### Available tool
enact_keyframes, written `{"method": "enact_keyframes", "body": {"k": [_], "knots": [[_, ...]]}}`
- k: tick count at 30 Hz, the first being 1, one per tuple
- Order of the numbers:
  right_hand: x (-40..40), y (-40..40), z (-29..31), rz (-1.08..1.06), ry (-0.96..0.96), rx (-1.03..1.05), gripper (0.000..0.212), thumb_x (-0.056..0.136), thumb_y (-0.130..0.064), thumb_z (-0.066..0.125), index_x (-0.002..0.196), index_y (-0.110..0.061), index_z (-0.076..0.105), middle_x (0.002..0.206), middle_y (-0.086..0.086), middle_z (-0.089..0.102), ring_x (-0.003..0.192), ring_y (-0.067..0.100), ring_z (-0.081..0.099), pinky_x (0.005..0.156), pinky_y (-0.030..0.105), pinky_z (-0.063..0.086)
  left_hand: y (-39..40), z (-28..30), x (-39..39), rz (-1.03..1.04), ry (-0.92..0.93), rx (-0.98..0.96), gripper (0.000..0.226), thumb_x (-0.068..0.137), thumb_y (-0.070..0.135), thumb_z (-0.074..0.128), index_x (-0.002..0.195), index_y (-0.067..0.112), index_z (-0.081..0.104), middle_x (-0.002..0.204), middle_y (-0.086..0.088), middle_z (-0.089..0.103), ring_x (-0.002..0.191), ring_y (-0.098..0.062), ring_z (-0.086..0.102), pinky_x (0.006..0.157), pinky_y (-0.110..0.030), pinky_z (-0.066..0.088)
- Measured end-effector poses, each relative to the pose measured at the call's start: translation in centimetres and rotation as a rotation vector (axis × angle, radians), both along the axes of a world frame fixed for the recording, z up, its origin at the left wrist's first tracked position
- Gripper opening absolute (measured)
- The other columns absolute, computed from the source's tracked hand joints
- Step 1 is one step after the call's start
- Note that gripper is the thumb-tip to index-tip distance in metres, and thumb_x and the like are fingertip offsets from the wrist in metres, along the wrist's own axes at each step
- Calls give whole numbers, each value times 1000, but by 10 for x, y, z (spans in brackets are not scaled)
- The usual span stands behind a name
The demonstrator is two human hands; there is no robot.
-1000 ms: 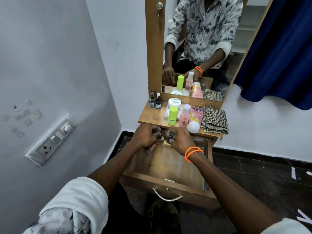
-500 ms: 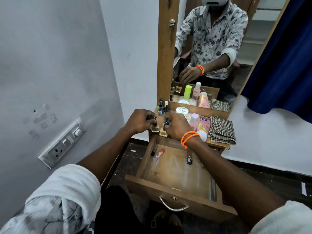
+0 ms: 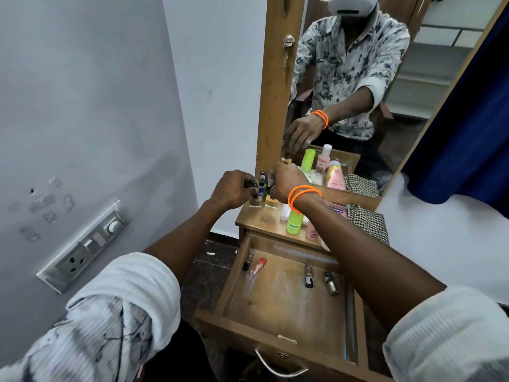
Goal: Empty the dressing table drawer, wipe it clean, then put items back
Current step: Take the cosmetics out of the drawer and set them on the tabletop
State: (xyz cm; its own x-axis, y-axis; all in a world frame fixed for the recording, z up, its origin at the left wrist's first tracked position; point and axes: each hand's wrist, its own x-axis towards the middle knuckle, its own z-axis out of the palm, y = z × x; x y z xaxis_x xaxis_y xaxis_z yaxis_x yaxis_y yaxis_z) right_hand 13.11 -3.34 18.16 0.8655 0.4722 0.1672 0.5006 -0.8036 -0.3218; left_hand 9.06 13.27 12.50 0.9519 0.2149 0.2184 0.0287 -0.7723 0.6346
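The wooden drawer (image 3: 275,330) stands pulled open below the dressing table top (image 3: 264,220). Inside it lie a dark tube (image 3: 248,260), a pink lip balm with a red cap (image 3: 256,268) and two small dark bottles (image 3: 309,275) (image 3: 331,282). My left hand (image 3: 234,190) grips the cap of a small clear bottle (image 3: 255,202) standing at the top's far left corner. My right hand (image 3: 286,186), with orange bands at the wrist, grips a small amber bottle (image 3: 272,202) beside it. A blue nail polish bottle (image 3: 261,186) stands between my hands.
A green tube (image 3: 294,223), a pink bottle (image 3: 311,232), a pink pouch (image 3: 337,211) and a checked cloth (image 3: 369,223) crowd the table top's right side. The mirror (image 3: 358,92) rises behind. A switch panel (image 3: 82,249) sits on the left wall; a blue curtain (image 3: 468,119) hangs at right.
Both hands rose from the drawer's back, each with a small bottle, to the table top's far left corner. The view tilted up and the drawer's inside came into sight.
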Motion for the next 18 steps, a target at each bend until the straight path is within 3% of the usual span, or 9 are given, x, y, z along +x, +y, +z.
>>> {"method": "enact_keyframes", "body": {"k": [8,18], "knots": [[19,6,-15,3,66,2,21,69,-14,74,88,-13,65,90,11,67,81,33,66,70,44,60,2,-2,17,-30,-2,15,26,88,21,80,114,15,80,110,-4,79,93,-18,72,80,-26,52],[30,9,-19,-9,76,-7,22,66,-12,77,84,-15,65,86,9,66,78,30,65,68,42,61,0,-7,19,-12,28,21,28,89,20,79,117,14,79,115,-6,78,99,-21,72,90,-35,57]]}}
